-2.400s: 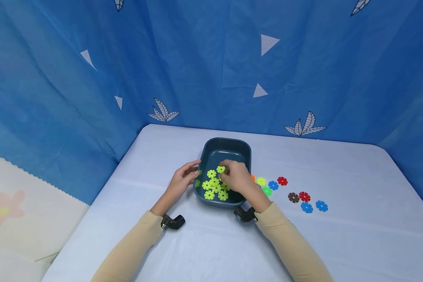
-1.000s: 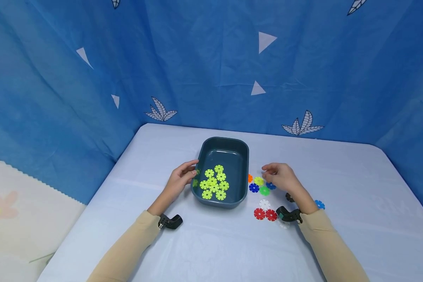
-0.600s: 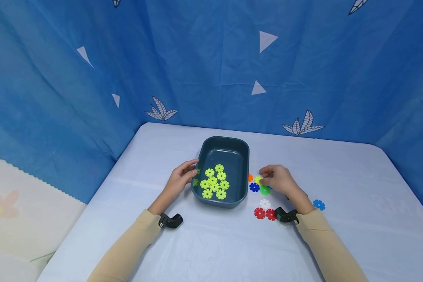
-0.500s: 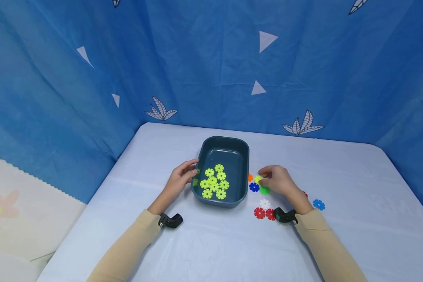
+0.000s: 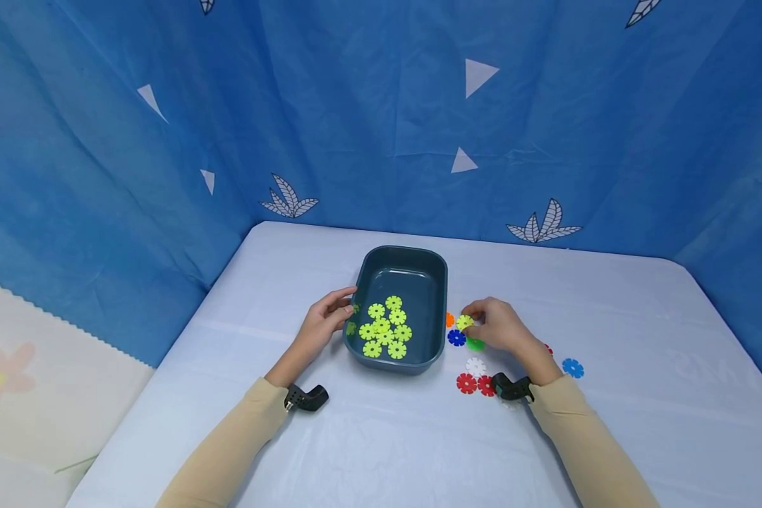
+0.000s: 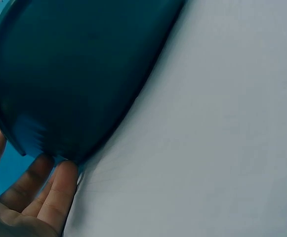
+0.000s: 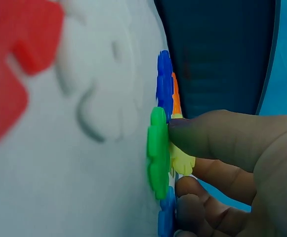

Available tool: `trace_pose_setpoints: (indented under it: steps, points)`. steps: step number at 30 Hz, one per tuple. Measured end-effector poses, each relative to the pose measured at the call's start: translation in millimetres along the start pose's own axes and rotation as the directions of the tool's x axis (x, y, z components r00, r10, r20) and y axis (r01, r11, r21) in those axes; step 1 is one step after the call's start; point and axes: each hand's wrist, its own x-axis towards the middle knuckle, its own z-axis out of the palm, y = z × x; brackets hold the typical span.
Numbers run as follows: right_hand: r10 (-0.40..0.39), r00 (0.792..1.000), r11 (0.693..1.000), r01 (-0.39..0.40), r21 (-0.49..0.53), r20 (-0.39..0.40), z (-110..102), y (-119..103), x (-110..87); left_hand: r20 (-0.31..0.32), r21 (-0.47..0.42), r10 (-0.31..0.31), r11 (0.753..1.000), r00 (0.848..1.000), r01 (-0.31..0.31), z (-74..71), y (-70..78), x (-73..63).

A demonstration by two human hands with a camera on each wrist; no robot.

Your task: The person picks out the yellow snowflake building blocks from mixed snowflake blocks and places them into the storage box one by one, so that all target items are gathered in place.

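Observation:
A dark teal plastic tub (image 5: 400,363) stands on the table, with several yellow-green snowflake discs (image 5: 384,336) lying in its near part. My left hand (image 5: 320,323) is at the tub's left side; in the left wrist view its fingers (image 6: 59,195) rest against the outer wall, fairly straight. To the right of the tub, my right hand (image 5: 498,324) pinches a yellow snowflake disc (image 5: 464,322) between thumb and fingers. The right wrist view shows that yellow disc (image 7: 183,160) behind the thumb, beside a green disc (image 7: 158,153) and a dark blue disc (image 7: 164,81).
Around the right hand lie an orange disc (image 5: 449,319), a white disc (image 5: 475,366) and two red discs (image 5: 466,383). A light blue disc (image 5: 573,367) is farther right. Behind the white-covered table (image 5: 368,451) hangs a blue curtain (image 5: 368,127).
My right hand has come out of the tub and moved right to the loose discs, then settled at the yellow one. The left hand has stayed by the tub.

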Motion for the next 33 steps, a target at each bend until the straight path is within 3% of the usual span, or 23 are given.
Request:
trace_pose_setpoints:
  steps: [9, 20, 33]
  points:
    - [0.025, 1.000, 1.000, -0.025, 0.010, -0.003, -0.2, -1.4, 0.5, 0.000, -0.004, -0.001, 1.000, 1.000, 0.001, -0.4, 1.3, -0.3]
    - [0.013, 0.999, 0.997, -0.010, 0.071, -0.037, 0.4, 1.6, -0.3, 0.003, -0.012, 0.002, 1.000, 1.000, -0.002, -0.2, 2.2, -0.9]
    - [-0.018, 0.997, 0.997, 0.023, 0.067, -0.081, -1.5, 6.6, -1.9, 0.003, -0.008, 0.005, 1.000, 1.000, -0.005, -0.4, -2.1, 1.5]
